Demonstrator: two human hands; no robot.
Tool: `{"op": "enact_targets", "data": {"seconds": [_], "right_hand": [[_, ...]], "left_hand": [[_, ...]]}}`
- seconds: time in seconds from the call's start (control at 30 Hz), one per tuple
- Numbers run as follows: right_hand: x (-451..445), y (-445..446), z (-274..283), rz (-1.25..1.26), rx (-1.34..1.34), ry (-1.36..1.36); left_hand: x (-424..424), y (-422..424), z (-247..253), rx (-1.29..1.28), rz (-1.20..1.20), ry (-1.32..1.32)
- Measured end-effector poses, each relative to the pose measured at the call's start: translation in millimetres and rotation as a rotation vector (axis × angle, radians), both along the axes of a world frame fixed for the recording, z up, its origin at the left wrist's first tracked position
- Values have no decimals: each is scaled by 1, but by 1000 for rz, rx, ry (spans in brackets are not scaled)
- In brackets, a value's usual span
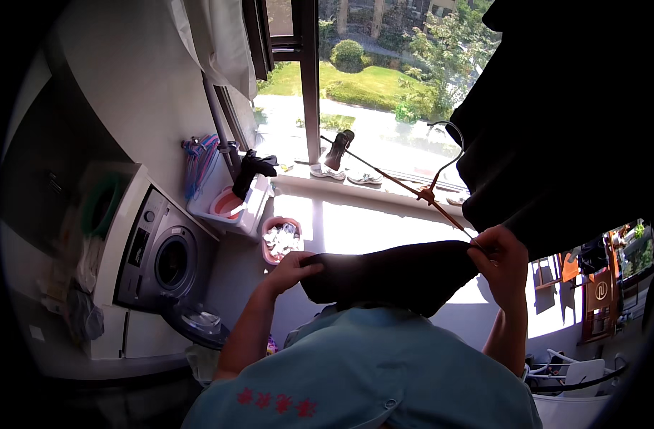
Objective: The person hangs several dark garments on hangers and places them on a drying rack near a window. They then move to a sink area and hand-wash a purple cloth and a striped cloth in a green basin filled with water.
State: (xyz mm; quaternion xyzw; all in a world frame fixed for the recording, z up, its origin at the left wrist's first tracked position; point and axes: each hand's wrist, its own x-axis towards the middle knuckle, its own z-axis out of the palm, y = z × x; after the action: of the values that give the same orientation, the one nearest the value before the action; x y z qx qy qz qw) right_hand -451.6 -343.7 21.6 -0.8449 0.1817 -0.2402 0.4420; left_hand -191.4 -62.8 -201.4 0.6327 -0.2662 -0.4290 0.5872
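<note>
A piece of black cloth, seemingly a garment (391, 273), is stretched across in front of my chest. My left hand (294, 273) pinches its left corner. At the opposite corner, my right hand (499, 260) grips the cloth's edge together with the lower end of a thin orange-brown clothes hanger (426, 194). The hanger slants up and to the left from those fingers, its metal hook standing free at the top. The cloth hangs below the hanger, and its lower part is hidden against my blue-green shirt (370, 364).
Large dark fabric (568, 118) hangs at upper right. A front-loading washing machine (161, 257) with its door open stands left. Beside it are a white tub (252, 222), bundled hangers (202, 161) and a pink basket (267, 252) holding laundry. Shoes (327, 171) line the windowsill.
</note>
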Motion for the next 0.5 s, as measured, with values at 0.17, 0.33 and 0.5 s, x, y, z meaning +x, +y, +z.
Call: {"op": "enact_targets", "data": {"seconds": [0.17, 0.33, 0.5], "right_hand": [[-18, -16, -19, -20, -114, 14], [-38, -20, -34, -37, -54, 49], [-48, -21, -41, -26, -36, 35]], "left_hand": [[14, -5, 47, -242, 538, -240], [4, -14, 164, -25, 279, -701], [13, -16, 176, 95, -66, -1002]]}}
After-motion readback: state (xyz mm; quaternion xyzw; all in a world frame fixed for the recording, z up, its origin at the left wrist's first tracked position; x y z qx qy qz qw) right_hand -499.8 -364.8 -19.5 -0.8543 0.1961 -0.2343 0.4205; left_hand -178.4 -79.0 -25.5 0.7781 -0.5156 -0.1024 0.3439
